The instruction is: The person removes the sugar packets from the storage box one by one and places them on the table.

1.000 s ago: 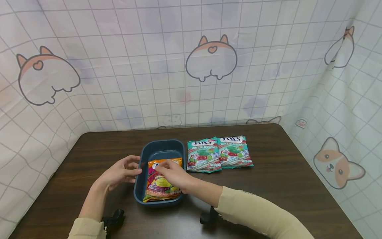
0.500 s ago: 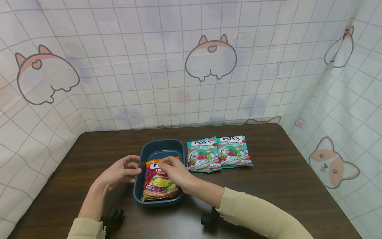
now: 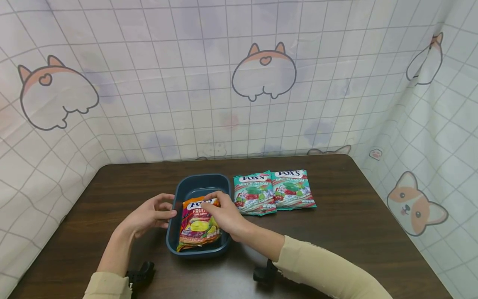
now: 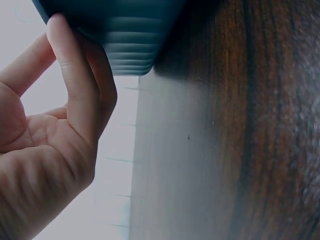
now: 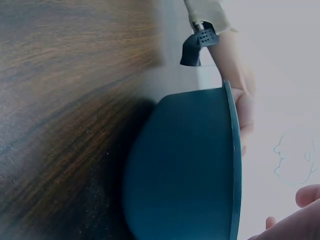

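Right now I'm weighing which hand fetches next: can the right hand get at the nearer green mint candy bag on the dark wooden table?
Probably yes: the right hand sits just beside the nearer green mint candy bag, nothing between them.

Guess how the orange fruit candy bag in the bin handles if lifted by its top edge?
Probably floppy: the orange candy bag is a thin film pouch, already leaning on the blue bin. Its glossy surface may slip in the right hand. Loose sweets inside would likely slump to the bottom.
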The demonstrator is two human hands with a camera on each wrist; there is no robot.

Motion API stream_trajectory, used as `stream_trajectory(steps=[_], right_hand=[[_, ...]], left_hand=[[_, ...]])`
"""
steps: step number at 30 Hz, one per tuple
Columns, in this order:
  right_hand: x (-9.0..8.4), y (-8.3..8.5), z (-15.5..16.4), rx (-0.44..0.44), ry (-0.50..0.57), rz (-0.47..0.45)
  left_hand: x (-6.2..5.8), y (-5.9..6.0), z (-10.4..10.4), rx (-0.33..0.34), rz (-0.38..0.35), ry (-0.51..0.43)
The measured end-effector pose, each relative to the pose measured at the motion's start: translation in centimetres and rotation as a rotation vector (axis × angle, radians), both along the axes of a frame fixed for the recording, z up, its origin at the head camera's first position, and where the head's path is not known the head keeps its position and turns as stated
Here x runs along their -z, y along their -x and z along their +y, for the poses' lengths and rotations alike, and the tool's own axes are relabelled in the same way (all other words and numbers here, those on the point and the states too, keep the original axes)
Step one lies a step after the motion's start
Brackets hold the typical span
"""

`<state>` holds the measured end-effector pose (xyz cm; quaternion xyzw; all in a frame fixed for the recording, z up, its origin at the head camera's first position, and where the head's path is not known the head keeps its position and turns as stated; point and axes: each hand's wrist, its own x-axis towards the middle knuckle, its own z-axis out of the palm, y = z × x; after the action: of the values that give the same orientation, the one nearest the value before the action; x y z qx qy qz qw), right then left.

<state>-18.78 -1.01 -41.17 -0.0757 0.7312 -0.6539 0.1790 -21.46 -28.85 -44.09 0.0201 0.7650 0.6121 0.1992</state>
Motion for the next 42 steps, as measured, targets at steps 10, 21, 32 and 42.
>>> stream_trajectory(steps=[10, 21, 32, 42], right_hand=[[0.23, -0.22, 0.04, 0.007, 0.012, 0.009], [0.26, -0.21, -0.02, -0.019, 0.020, 0.028], [0.06, 0.11, -0.04, -0.025, 0.056, 0.035], [0.78, 0.21, -0.10, -0.002, -0.003, 0.064]], left_hand=[[-0.02, 0.00, 0.07, 0.006, 0.001, -0.006], [0.16, -0.02, 0.11, 0.018, 0.008, 0.001], [0.17, 0.14, -0.05, 0.013, 0.011, 0.001], [0.27, 0.16, -0.12, 0.014, 0.011, 0.001]])
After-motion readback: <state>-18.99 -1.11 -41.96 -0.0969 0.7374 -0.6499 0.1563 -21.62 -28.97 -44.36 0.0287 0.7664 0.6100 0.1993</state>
